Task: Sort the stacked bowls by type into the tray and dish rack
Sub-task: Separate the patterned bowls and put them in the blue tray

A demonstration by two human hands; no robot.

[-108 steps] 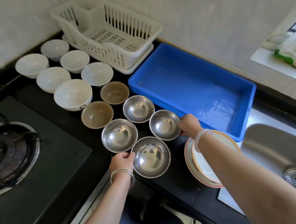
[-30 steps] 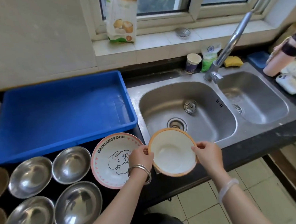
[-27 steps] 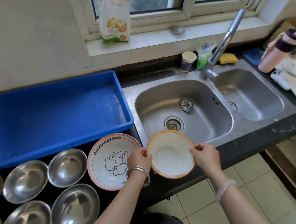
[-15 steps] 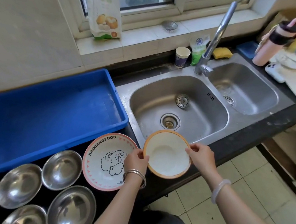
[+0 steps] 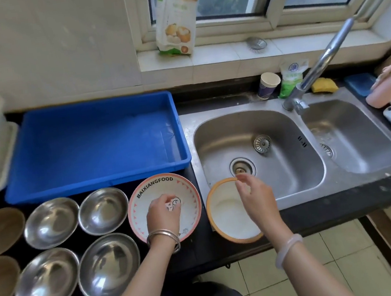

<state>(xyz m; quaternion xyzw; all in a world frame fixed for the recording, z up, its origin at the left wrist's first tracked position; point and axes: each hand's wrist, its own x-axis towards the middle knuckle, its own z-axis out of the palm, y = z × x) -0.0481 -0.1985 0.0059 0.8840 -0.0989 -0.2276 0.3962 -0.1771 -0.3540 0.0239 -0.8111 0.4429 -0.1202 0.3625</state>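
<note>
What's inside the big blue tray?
Nothing shows inside the blue tray; its floor is bare all the way across. No bowl has gone in yet. The steel bowls sit on the counter in front of it.

A single head-worn camera looks steeply down and forward from above the worktop's [image 5: 326,214] front edge, close over it, facing the window wall, taking in the blue tray [image 5: 98,185] at left and the sink [image 5: 266,203] at right.

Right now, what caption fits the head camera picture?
Two hands above patterned bowls beside four steel bowls.
</note>
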